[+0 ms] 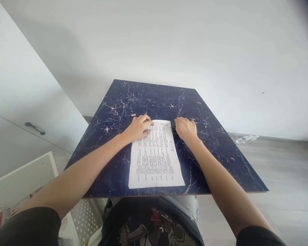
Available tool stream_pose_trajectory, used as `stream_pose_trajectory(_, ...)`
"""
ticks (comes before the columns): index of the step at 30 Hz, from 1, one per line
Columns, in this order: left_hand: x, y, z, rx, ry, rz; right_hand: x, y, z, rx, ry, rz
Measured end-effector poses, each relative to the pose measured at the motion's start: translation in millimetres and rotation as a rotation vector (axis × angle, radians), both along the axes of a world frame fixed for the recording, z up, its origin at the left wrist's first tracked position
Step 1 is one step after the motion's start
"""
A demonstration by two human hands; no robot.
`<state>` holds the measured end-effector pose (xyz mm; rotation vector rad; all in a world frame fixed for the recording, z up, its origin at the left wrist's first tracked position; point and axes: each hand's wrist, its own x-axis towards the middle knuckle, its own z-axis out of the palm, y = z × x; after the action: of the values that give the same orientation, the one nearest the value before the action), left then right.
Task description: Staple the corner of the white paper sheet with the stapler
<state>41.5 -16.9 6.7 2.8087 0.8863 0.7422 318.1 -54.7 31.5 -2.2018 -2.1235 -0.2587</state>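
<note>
Starting right down low, with a dark printed shirt point(154, 222) just below the near edge of the counter point(151, 99), then off to the left, to a white perforated crate point(84, 215). Up now onto dark blue and white veining, straight to the printed sheet point(156, 157): lying flat, just in from the near edge, reaching away toward the middle. Over to the left hand point(138, 128), at the upper left of the sheet: loosely spread, thumb parted from bent fingers, resting on it. Across to the right hand point(186, 129), just beside the upper right edge: curled closely over a dark object point(173, 128), too covered to name. Slightly beyond, to a small pale piece point(133, 115). Farther out, to a dark handle point(35, 128) on the white cabinet point(23, 85) at left, then to clear plastic point(247, 139) on the grey floor point(282, 171) at right, near the foot of a pale wall point(195, 44).
</note>
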Motion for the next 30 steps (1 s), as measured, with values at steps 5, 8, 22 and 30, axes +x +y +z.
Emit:
stream_pose_trajectory(5,0.3,0.0,-0.5,0.004,0.008,0.012,-1.1,0.2,0.8,-0.031,-0.014,0.007)
stream_pose_trajectory(8,0.4,0.3,-1.2,0.006,0.014,0.014,-4.7,0.3,-2.4,-0.014,-0.034,0.028)
stream_pose_trajectory(22,-1.4,4.3,-6.0,-0.006,0.025,0.018,26.8,8.1,-3.4,0.156,0.457,-0.047)
stream_pose_trajectory(30,-2.1,6.2,-9.8,-0.019,0.011,0.015,51.2,6.7,-0.1,0.246,0.457,-0.081)
